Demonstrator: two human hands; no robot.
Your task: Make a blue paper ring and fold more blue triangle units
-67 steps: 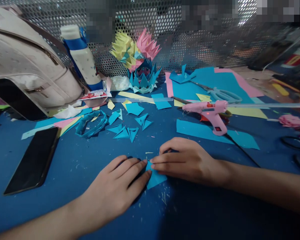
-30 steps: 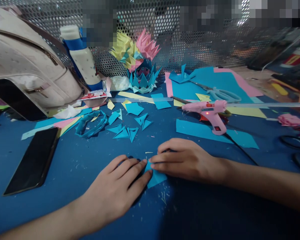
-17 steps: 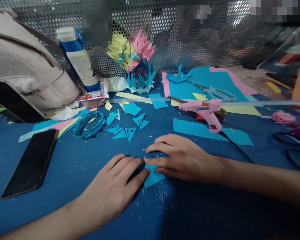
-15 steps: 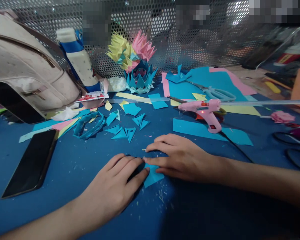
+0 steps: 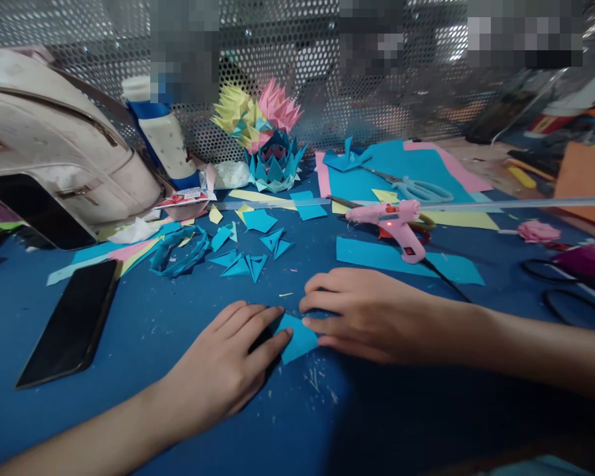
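Observation:
A small piece of blue paper (image 5: 298, 340) lies on the dark blue table between my hands. My left hand (image 5: 228, 354) holds it down against the tabletop, thumb on its face and index fingertip at its upper corner. Part of the paper is hidden under those fingers. At the paper's right edge rests my right hand (image 5: 357, 314), its fingers apart and slightly bent, the lower fingertips touching or very near the edge. Behind the hands lie folded blue paper triangles (image 5: 242, 264) and a ring of blue paper (image 5: 179, 251).
A pink glue gun (image 5: 389, 221) with its light on lies over a blue strip (image 5: 446, 266). Scissors (image 5: 416, 187) rest on coloured sheets. A phone (image 5: 69, 324) is at left, near a backpack (image 5: 64, 132) and a bottle (image 5: 163, 135). A paper flower model (image 5: 275, 162) stands behind.
My right hand has slid a little right, off the paper's face to its edge, uncovering more of it. My left hand stays on the paper. The camera view has shifted slightly.

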